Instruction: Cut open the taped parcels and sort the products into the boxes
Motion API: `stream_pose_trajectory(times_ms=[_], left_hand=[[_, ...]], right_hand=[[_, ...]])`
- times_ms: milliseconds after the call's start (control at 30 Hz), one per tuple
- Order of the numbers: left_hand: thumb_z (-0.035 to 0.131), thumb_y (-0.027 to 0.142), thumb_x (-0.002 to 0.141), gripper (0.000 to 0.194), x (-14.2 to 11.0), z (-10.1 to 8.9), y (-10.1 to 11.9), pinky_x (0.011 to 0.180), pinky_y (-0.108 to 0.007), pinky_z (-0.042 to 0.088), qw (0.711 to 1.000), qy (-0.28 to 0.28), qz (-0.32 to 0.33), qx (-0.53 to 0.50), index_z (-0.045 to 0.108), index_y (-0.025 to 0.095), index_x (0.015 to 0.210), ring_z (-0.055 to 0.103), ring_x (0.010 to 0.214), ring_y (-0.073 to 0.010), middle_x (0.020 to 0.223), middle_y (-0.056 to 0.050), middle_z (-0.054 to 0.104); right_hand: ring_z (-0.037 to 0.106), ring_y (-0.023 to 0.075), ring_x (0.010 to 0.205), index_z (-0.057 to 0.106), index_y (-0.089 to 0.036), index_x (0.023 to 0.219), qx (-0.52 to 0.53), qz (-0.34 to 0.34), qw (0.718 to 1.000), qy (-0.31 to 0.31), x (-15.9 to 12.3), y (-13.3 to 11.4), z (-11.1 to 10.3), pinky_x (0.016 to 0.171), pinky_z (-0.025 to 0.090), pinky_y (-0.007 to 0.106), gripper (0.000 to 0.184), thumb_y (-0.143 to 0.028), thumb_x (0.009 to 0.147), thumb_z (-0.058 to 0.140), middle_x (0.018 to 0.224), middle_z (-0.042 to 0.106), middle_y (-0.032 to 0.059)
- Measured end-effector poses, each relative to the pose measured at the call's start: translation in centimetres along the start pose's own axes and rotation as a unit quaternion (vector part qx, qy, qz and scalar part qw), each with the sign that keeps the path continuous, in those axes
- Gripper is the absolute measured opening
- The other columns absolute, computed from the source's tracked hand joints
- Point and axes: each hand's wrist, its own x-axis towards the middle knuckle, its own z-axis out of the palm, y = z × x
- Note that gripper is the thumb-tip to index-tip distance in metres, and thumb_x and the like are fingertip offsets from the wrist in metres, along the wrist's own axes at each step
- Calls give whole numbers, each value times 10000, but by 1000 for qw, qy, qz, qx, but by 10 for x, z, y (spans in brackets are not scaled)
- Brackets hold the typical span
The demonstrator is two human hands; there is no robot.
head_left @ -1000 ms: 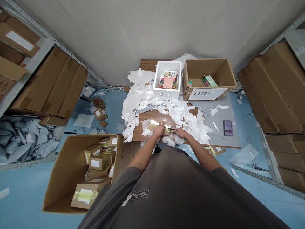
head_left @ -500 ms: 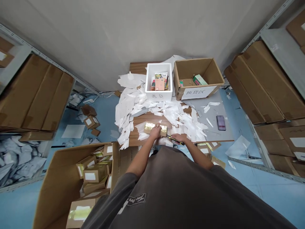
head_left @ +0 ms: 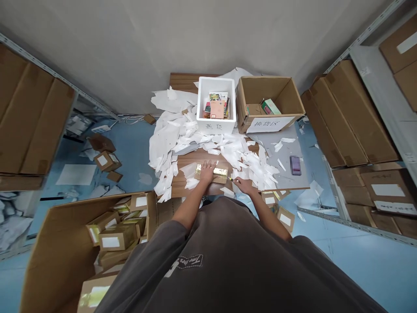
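A small flat cardboard box [head_left: 220, 175] with shiny yellowish tape along its top lies on the brown table near its front edge. My left hand [head_left: 207, 172] rests across the left part of the box, fingers spread and pointing away from me. In my closed right hand [head_left: 243, 185] is a box cutter [head_left: 231, 179] with yellow and dark parts. Its tip is at the right end of the box; whether the blade touches the cardboard is too small to tell.
Torn white paper [head_left: 169, 130] covers much of the table [head_left: 182, 81]. Behind stand a white foam box [head_left: 216, 126] with small packets and an open carton [head_left: 270, 124]. A phone [head_left: 295, 165] lies right. A big carton [head_left: 48, 252] of parcels stands left; shelves flank both sides.
My left hand has shifted left on the box, and its fingers have spread. The right hand and cutter have risen slightly to the box's right end. The whole view has moved a little.
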Motion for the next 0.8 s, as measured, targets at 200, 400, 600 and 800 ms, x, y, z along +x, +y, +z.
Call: stream_pose_trajectory(times_ms=[200, 400, 600, 800], left_hand=[[677, 536, 1022, 752, -15, 8, -7, 1396, -584, 146, 997, 62, 45, -33, 478, 253, 1690, 206, 1710, -375, 1765, -135, 430], [739, 444, 1002, 729, -18, 5, -2, 1390, -631, 149, 993, 62, 37, -93, 501, 275, 1670, 190, 1715, -379, 1755, -150, 440], [785, 437, 974, 709, -19, -2, 0, 1383, -622, 181, 992, 63, 22, -107, 549, 302, 1629, 257, 1697, -377, 1730, -138, 484], [767, 518, 975, 716, -15, -4, -1, 1391, -560, 185, 990, 85, 27, -112, 556, 285, 1618, 314, 1671, -359, 1715, -134, 505]], right_hand=[[699, 299, 1151, 611, -250, 1378, -97, 6, 994, 47, -4, -12, 12, 902, 471, 316, 374, -507, 1125, 510, 1311, 743, 119], [709, 313, 1157, 569, -245, 1412, -161, 43, 983, 71, 1, -37, 31, 932, 488, 348, 395, -523, 1146, 477, 1372, 678, 161], [747, 325, 1063, 521, -195, 1410, -111, 228, 951, 176, -1, 3, 4, 869, 522, 382, 416, -482, 1161, 353, 1252, 707, 216], [729, 285, 933, 535, -221, 1335, 35, 171, 975, 140, -1, 25, -20, 752, 526, 316, 474, -609, 1080, 442, 1019, 750, 98]])
